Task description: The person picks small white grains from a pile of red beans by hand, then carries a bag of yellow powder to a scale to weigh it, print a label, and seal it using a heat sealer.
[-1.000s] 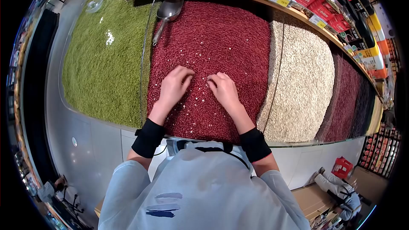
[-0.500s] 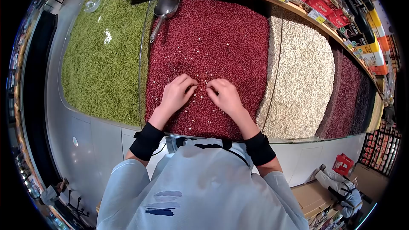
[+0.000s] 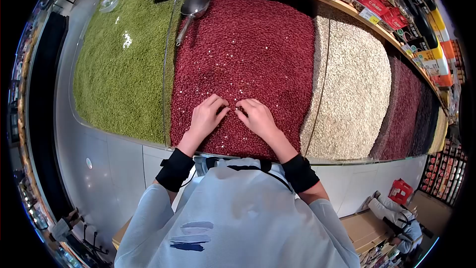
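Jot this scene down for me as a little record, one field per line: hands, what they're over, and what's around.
Left hand: fingers curled; grip unclear
Right hand: facing the left, fingers curled; grip unclear
Under both: red beans
Scattered there: white bits
Far left corner: metal scoop
Left section: green beans, clear bowl
Right section: pale grains

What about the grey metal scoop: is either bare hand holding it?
No, the grey metal scoop lies well apart from the left hand and the right hand.

Red beans (image 3: 267,74), white-flecked; green beans (image 3: 119,79); black wristbands (image 3: 174,169).
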Demonstrator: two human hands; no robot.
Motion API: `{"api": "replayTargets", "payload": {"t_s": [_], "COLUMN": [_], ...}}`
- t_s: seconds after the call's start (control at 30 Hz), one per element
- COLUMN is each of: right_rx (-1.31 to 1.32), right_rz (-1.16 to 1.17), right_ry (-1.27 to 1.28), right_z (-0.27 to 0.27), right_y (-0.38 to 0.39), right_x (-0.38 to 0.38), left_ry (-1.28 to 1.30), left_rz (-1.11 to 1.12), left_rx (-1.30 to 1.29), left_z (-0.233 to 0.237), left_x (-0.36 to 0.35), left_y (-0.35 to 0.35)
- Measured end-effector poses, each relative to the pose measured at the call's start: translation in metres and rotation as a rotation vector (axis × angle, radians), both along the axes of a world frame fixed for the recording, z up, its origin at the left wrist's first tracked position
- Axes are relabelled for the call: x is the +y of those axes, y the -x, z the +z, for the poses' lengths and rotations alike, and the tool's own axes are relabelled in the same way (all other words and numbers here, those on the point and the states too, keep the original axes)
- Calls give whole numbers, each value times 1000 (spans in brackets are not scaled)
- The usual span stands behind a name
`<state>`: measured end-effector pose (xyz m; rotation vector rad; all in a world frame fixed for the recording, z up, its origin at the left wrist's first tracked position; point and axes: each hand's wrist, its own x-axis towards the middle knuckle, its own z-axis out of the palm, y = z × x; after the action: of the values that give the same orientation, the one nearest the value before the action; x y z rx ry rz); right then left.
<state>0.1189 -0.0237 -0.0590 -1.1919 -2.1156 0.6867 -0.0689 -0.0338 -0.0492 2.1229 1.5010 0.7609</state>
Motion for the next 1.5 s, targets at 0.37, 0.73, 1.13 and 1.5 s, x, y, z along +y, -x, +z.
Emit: {"api": "replayTargets", "payload": {"t_s": [0.37,0.73,1.13,1.5], "right_rx": [91,1344,1378,1355], "right_rz": [-85,-111,-313,-304], "right_ry": [145,1505,1301,1242], "right_z": [0,8,11,12], "right_y": [-1,-10,-65,-62], "right_x": [-2,-12,-21,-17], "left_ry": [-38,119,-37,12], "left_rz": [-14,-185,-14,-63], "left_rx": [-1,-401,-73,-53], "left_z": [1,53,16,8], "left_x": [1,-1,58,56], "left_y": [8,-25,-18,-31]}}
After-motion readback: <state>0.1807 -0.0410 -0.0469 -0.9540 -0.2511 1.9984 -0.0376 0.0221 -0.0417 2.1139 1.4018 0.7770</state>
